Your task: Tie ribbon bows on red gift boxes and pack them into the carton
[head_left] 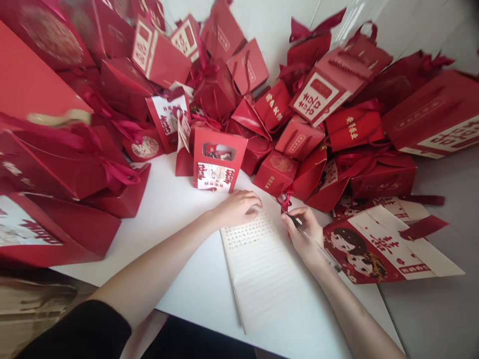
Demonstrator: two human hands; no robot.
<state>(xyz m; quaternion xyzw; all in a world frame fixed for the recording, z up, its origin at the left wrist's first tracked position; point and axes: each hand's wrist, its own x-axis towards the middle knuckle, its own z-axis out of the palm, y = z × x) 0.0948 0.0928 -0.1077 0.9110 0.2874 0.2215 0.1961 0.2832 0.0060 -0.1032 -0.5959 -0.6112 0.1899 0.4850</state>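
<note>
A lined notebook [262,269] lies open on the white table [175,234], with a few rows of writing at its top. My left hand [237,207] rests curled on the notebook's top left corner, holding nothing I can see. My right hand [305,234] is at the page's right edge, closed round a pen [318,245] whose tip points toward the upper page. Just beyond the notebook stands a small red gift box [217,159] with a window cut-out.
Many red gift bags and boxes [299,114] are heaped across the far half of the table and down the left side. A flat unfolded box with a cartoon couple [377,247] lies right of my right hand. Large red bags [56,164] crowd the left.
</note>
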